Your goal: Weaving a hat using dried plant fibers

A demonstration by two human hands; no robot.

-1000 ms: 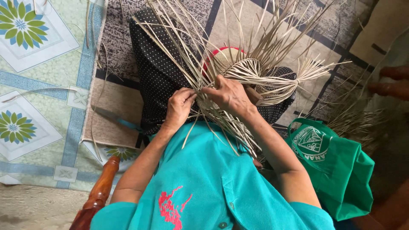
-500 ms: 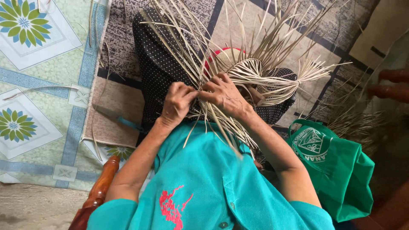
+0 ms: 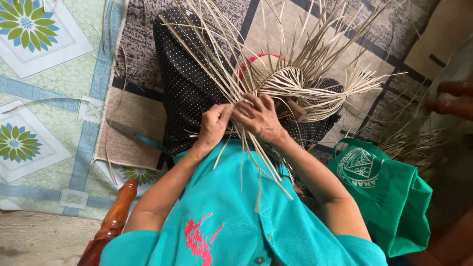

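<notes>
A half-woven piece of pale straw (image 3: 295, 88) rests on the person's lap, just beyond the hands. Part of it is already plaited into a rounded, ribbed form, and long loose strips fan out from it toward the far side and to the right, while others trail down over the teal shirt (image 3: 236, 221). Behind the woven part a round red-rimmed object (image 3: 256, 64) shows, mostly hidden.

The left hand (image 3: 213, 125) is clenched around a bunch of the strips at the near edge of the weave, knuckles up. The right hand (image 3: 260, 118) lies just beside it, almost touching, fingers curled over the strips and pinching them where they cross.

Under the work is a black skirt with small white dots (image 3: 192, 83), covering the knees. A patterned brown and grey mat (image 3: 148, 59) lies on the floor below, and to its left is a pale green floor covering with blue bands and flower squares (image 3: 44, 98). A knife with a blue handle (image 3: 135, 137) lies on the mat to the left of the knees. A green cloth bag (image 3: 389, 197) sits at the right, near the right elbow. A brown wooden chair arm (image 3: 116, 216) shows at the near left.
</notes>
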